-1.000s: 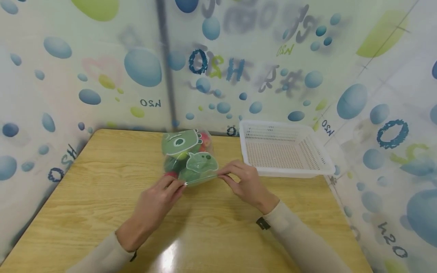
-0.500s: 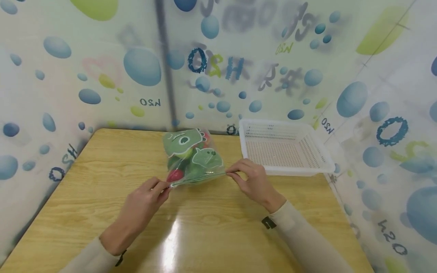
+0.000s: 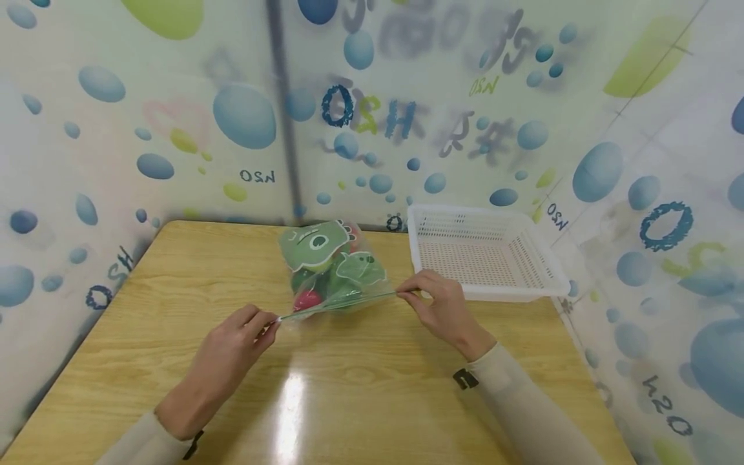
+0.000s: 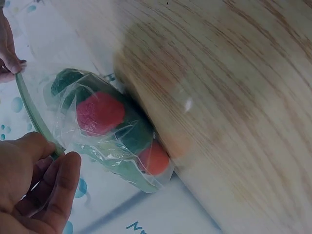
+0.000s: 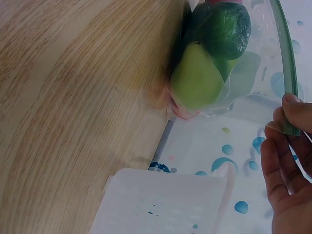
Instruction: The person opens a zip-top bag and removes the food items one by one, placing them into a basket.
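Note:
A clear zip bag (image 3: 318,243) with a green cartoon print lies on the table, its mouth edge drawn towards me. My left hand (image 3: 223,349) pinches the left end of the green zip strip (image 3: 343,303). At the other end, the thumb and fingers of my right hand (image 3: 444,316) pinch the strip, which stretches between both hands. Through the plastic, the left wrist view shows a red roundish thing (image 4: 100,113) and an orange-red one (image 4: 155,161). A yellow-green pear (image 5: 197,80) and a dark green rounded thing (image 5: 229,31) show in the right wrist view. The print hides other contents.
To the right of the bag, a white perforated plastic basket (image 3: 494,292) stands at the back of the wooden table (image 3: 174,290). Behind the table's far edge hangs a curtain (image 3: 232,187) patterned with blue and green dots.
My hands have moved apart, the left one leftwards and the right one rightwards, pulling the zip edge straighter. The bag has shifted slightly right. The basket has stayed put.

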The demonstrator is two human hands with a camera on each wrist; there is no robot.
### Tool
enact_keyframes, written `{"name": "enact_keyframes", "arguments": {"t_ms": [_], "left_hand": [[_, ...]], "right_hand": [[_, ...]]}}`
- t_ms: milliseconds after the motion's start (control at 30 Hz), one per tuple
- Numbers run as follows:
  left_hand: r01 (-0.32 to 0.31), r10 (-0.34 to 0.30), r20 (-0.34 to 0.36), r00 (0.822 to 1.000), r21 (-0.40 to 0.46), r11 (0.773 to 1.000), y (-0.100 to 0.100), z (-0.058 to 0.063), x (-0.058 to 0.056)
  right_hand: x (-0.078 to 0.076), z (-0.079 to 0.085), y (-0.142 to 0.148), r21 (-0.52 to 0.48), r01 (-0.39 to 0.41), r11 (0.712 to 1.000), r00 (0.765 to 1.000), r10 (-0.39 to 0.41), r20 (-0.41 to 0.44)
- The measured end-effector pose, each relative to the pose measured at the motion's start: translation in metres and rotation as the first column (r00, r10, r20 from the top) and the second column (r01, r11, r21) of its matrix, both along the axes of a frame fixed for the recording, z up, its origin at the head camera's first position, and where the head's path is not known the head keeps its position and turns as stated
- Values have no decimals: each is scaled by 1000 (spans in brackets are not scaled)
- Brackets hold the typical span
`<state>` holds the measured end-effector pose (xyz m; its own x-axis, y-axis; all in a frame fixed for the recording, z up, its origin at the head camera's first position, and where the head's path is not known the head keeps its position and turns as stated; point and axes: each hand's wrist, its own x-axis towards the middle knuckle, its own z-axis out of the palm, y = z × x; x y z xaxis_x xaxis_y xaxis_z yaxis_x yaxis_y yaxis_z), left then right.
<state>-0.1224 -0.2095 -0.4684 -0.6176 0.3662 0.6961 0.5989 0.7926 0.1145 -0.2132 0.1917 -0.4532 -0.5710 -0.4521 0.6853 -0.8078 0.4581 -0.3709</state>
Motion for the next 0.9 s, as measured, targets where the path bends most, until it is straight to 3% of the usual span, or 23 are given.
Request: {"name": "enact_keyframes", "arguments": {"t_ms": [300,467,600,900], "left_hand": [[11,-12,13,1000,18,1000,1,-1,1],[-20,18,82,996,25,999,6,5,3],[-39,38,87,995,0,999,17,13,-2],[90,-80,106,991,-93,992,59,18,-24]], "right_hand": [[3,3,1,34,12,999,1000,-12,8],[2,5,2,44,17,999,1000,-18,2],[2,5,0,52,-5,999,1000,4,7],[3,5,-5,75,-45,996,998,41,54]]}}
